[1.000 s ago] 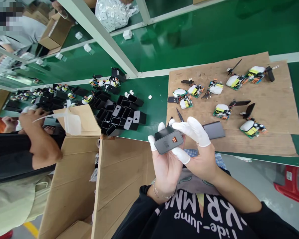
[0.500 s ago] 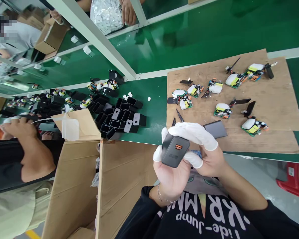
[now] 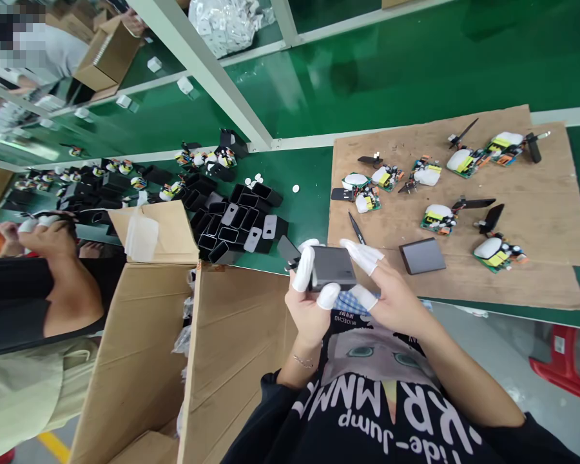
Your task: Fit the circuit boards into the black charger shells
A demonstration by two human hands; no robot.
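A dark grey charger housing [image 3: 332, 268] is held between the left hand [image 3: 307, 298] and right hand [image 3: 385, 295], fingers closed on it, just off the near edge of the green bench [image 3: 309, 212]. With smooth finger cots, a slip into the cardboard box [image 3: 232, 348] below seems possible.

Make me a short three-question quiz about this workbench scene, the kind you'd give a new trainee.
1. True or false: both of the person's hands are on the dark charger body.
2. What covers the fingertips of the left hand and the right hand?
A. white finger cots
B. black gloves
C. nothing
3. Fill in: the green circuit boards lie on a sheet of ____.

Key
1. True: each hand grips one end of it.
2. A.
3. Cardboard; a separate dark case lies on it too, and a pile of empty black shells sits on the green belt.
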